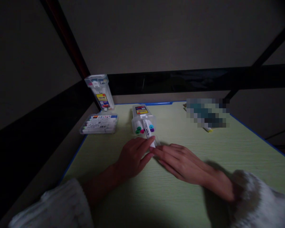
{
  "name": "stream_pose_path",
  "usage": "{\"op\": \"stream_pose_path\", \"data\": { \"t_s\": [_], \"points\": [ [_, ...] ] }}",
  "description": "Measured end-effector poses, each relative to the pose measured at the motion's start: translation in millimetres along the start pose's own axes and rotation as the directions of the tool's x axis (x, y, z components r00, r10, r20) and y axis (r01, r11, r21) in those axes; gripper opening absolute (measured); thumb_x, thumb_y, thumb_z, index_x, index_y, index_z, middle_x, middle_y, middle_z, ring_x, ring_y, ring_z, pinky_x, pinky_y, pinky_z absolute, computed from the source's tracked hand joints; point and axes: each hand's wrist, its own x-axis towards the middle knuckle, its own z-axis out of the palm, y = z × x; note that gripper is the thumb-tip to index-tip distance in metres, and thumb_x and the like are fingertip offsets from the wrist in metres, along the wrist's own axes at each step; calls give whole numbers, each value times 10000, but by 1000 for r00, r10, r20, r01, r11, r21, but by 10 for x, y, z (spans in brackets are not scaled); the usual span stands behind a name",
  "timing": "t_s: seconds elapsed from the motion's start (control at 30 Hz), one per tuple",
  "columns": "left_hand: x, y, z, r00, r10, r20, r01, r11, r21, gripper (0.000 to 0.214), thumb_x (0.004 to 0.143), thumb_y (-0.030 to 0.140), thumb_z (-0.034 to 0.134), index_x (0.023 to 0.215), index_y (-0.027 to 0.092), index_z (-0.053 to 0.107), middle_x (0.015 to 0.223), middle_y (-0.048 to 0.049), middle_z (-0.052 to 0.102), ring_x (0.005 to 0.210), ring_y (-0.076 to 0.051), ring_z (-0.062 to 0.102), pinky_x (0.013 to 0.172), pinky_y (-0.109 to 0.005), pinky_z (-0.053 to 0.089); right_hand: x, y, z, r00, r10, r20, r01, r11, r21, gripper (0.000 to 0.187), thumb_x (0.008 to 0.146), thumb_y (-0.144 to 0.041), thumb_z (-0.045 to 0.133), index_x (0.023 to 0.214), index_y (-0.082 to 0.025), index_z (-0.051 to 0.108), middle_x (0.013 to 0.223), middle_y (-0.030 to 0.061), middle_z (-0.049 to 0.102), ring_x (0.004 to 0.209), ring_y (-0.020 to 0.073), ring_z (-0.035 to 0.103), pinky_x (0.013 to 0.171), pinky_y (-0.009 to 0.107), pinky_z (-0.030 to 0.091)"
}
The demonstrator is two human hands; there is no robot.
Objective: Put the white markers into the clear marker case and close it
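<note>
Clear case (140, 117) lies flat, label (142, 110) up; white marker (147, 128) lengthwise at its near end.

I list one dim corner, seemingly a home study nook, though I cannot confirm it. Evidence: pale green table (168, 202), blue-edged, by a plain wall (168, 38) with dark band (168, 81); atop it, marker cases (142, 110).

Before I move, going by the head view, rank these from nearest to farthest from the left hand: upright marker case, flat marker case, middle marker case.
1. Middle marker case, just beyond the left hand.
2. Flat marker case, off to the left.
3. Upright marker case, at the back left, behind the flat one.
</note>
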Motion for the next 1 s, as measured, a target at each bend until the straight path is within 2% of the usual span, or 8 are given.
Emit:
{"op": "stream_pose_path", "data": {
  "t_s": [0.3,0.57,0.77,1.0],
  "points": [
    [-6,-8,5,992,3,-123,1,1000,29,233,884,232,405,1061,120,506,834,-76,631,751,-160,588,680,-293,505,23,-19,-1,997,78,6,-78,996,32,411,901,-195,324,1306,-129,289,850,67,572,776,192,503,692,350,418],
    [-11,-8,20,977,3,-212,4,999,34,159,853,194,468,982,124,528,798,-66,641,726,-153,598,665,-280,505,37,-19,1,995,103,-2,-102,987,124,466,878,-172,370,1328,-133,253,1001,91,560,929,215,473,805,382,379],
    [-14,-7,39,970,-17,-244,29,998,47,124,861,204,457,943,139,525,815,-59,655,745,-150,616,688,-275,506,48,-8,23,990,139,-17,-134,974,184,511,855,-162,418,1333,-143,237,1111,94,531,1010,214,447,878,395,345],
    [-21,-9,48,969,-51,-243,63,997,42,105,844,179,482,922,144,542,815,-57,664,752,-154,624,697,-274,504,36,-9,29,980,200,-8,-192,954,230,475,844,-180,432,1297,-158,290,1117,104,519,1030,232,443,893,427,349]
  ]
}}
